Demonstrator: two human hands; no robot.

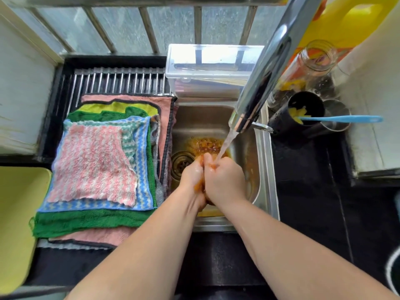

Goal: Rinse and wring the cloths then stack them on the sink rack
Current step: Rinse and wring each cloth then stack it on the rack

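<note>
Over the steel sink (265, 169), my left hand (192, 176) and my right hand (225, 178) are pressed together around an orange cloth (198, 185), mostly hidden between them. Water runs from the chrome faucet (259, 83) onto my right hand's knuckles. Orange-tinted water lies in the sink bottom. On the sink rack (116, 81) to the left lies a stack of several cloths, with a pink-and-white cloth (93, 163) on top, a blue zigzag cloth (142, 169) under it, then a green cloth (86, 221) and a pink cloth (151, 100).
A clear plastic box (210, 68) stands behind the sink. To the right are a glass jar (313, 59), a black cup (303, 111) with a blue-handled tool (342, 119), and a yellow jug (350, 16). A yellow-green tray (19, 213) sits at the left. The drain (180, 163) shows beside my left hand.
</note>
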